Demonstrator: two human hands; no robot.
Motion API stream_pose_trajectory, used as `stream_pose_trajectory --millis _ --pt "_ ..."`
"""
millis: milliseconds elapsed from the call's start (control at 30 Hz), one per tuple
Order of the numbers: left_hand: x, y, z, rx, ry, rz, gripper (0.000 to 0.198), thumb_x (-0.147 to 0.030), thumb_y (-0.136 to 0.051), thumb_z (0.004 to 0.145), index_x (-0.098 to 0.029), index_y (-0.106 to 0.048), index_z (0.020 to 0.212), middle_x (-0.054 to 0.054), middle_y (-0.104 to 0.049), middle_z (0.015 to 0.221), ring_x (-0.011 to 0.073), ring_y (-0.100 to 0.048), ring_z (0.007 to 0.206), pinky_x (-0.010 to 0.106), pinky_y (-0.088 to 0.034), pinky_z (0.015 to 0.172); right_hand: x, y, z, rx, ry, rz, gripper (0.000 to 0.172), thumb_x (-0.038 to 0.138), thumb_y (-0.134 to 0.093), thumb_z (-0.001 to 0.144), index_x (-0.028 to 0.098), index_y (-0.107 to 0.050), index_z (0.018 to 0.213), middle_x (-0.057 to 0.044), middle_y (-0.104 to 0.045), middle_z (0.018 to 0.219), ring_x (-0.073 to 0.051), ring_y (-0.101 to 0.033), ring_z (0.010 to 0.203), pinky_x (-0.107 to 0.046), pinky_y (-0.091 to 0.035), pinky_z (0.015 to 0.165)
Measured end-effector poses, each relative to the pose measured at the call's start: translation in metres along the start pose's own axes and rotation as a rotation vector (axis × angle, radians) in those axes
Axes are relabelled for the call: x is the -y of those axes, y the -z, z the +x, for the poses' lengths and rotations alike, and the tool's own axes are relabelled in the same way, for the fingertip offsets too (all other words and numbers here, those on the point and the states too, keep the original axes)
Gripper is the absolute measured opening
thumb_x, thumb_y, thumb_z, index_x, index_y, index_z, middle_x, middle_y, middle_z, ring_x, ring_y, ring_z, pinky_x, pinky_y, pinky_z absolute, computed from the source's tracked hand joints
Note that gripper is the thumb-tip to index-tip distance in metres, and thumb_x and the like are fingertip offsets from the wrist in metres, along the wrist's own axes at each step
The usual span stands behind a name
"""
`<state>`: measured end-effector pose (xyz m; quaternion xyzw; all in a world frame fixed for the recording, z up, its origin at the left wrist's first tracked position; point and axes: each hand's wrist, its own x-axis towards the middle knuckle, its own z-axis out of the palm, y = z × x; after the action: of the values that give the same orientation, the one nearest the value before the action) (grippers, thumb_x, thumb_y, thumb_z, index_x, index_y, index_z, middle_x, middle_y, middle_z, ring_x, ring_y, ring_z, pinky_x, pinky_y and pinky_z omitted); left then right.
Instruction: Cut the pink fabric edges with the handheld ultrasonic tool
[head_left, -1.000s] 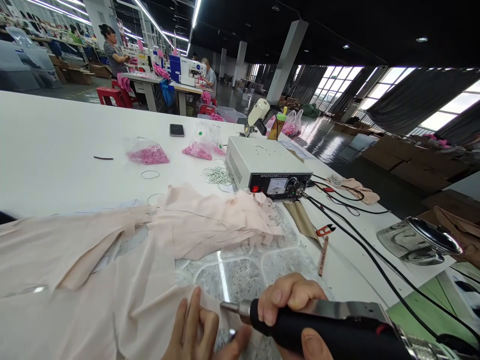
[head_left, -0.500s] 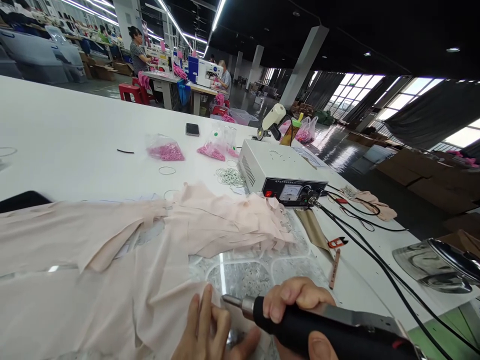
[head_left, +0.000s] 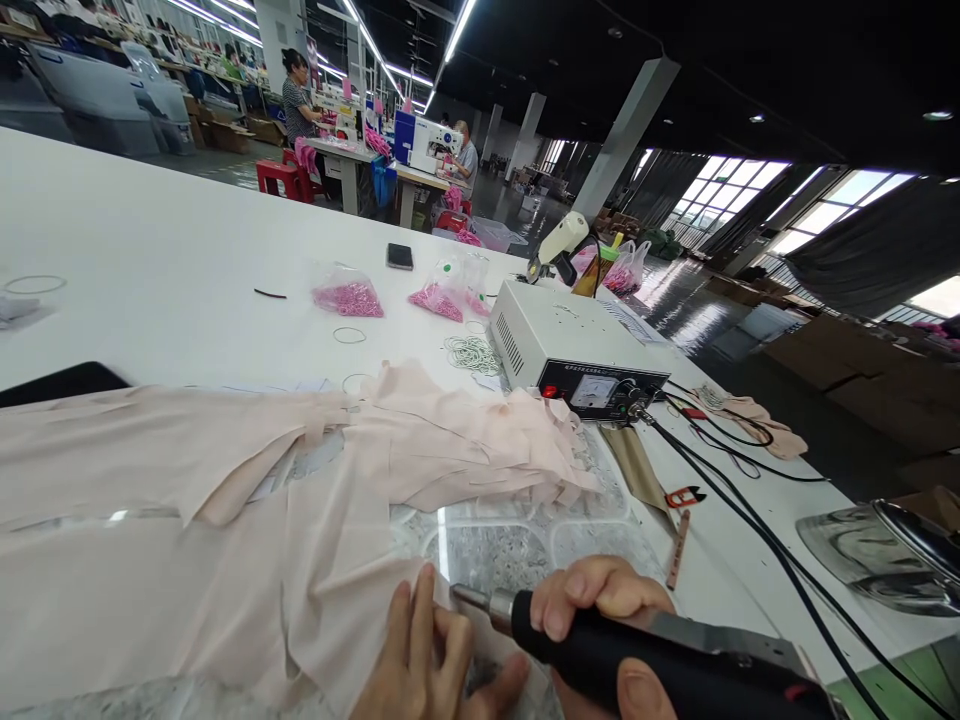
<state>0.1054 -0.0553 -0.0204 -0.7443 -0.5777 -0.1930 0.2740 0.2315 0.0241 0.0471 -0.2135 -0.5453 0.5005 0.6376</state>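
Observation:
My right hand point(head_left: 600, 610) is wrapped round the thick black handle of an ultrasonic cutter point(head_left: 645, 650). Its narrow metal tip points left and sits at the edge of a pale pink fabric piece point(head_left: 330, 560), close beside my left fingertips. My left hand point(head_left: 420, 640) presses on that fabric with its fingers stretched out, index and middle foremost. More pale pink cut pieces point(head_left: 465, 440) lie heaped just beyond, on a clear, marbled sheet point(head_left: 495, 555). Cables run from the cutter's side of the table to a grey control box point(head_left: 577, 330) with a dial and a red switch.
Two bags of pink bits point(head_left: 349, 296), a phone point(head_left: 400, 257) and a bundle of pale elastic loops point(head_left: 471, 353) stand farther back. Orange thread snips point(head_left: 684, 497) and a brown pencil point(head_left: 679, 550) lie right. A glass-sided pot point(head_left: 870, 550) stands near the right edge. Co-workers sit at distant sewing machines.
The camera view has turned slightly left, so the table and its things appear shifted right. My hands and the cutter keep nearly the same pose at the fabric edge.

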Motion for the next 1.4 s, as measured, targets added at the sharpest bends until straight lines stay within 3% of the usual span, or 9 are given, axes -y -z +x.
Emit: stream_pose_trajectory --millis 200,833,1067,1167,1400 --pt "0.001 0.001 0.002 0.040 -0.018 0.020 0.040 -0.029 -0.036 0.104 -0.041 -0.041 0.142 0.000 -0.065 0.081 0.0333 -0.071 0.099 0.050 -0.047 0.096 -0.001 -0.001 0.002 0.029 0.001 0.020 0.014 0.040 -0.056 0.090 0.026 -0.056 0.090 0.001 -0.052 0.082 -0.014 -0.059 0.058 -0.032 -0.055 0.051" --pt "-0.002 -0.006 -0.006 0.058 0.004 -0.037 0.056 -0.041 -0.049 0.099 -0.044 -0.031 0.152 0.002 -0.064 0.085 0.0384 -0.065 0.111 0.052 -0.044 0.097 -0.009 -0.008 0.004 0.032 0.021 0.031 0.017 0.038 -0.050 0.092 0.026 -0.057 0.102 0.000 -0.053 0.088 -0.013 -0.062 0.062 -0.032 -0.057 0.056" --pt "-0.002 -0.006 -0.004 0.040 0.020 -0.031 0.042 -0.036 -0.047 0.100 -0.044 -0.044 0.141 0.001 -0.063 0.083 0.0364 -0.067 0.109 0.050 -0.043 0.098 -0.012 -0.006 0.003 0.053 0.017 0.045 0.012 0.037 -0.053 0.091 0.026 -0.056 0.096 0.000 -0.055 0.087 -0.014 -0.062 0.063 -0.032 -0.058 0.056" --pt "0.000 -0.006 -0.005 0.038 0.008 -0.031 0.044 -0.036 -0.048 0.100 -0.045 -0.042 0.143 0.001 -0.064 0.084 0.0361 -0.067 0.109 0.049 -0.043 0.097 -0.012 -0.005 0.003 0.064 0.034 0.020 0.012 0.037 -0.053 0.092 0.026 -0.056 0.096 0.000 -0.055 0.086 -0.014 -0.062 0.064 -0.032 -0.057 0.056" --pt "0.010 -0.002 -0.007 0.021 -0.066 -0.019 0.050 -0.036 -0.041 0.103 -0.045 -0.033 0.151 0.004 -0.066 0.093 0.0353 -0.066 0.110 0.047 -0.045 0.095 0.006 -0.002 0.007 -0.097 0.001 0.062 0.020 0.041 -0.056 0.087 0.024 -0.062 0.097 0.000 -0.051 0.087 -0.013 -0.061 0.063 -0.032 -0.055 0.057"
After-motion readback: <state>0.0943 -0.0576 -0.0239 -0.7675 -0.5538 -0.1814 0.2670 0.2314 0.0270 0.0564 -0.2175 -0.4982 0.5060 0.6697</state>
